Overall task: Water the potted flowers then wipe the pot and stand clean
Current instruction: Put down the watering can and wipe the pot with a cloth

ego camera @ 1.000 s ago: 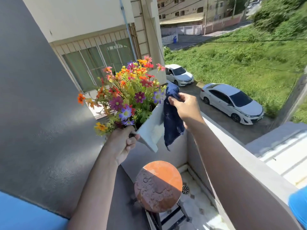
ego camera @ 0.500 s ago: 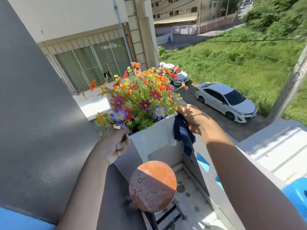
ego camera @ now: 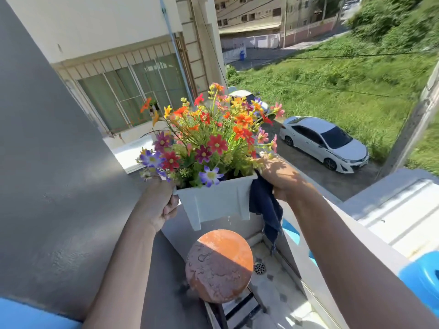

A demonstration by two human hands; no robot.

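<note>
White plastic, the pot of flowers: held near upright in the air above the round orange top of the stand. Gripped at its left rim corner by the left hand, fingers curled under the lip. Pressed on its right wall by a dark blue cloth bunched in the right hand, loose end hanging below.
</note>
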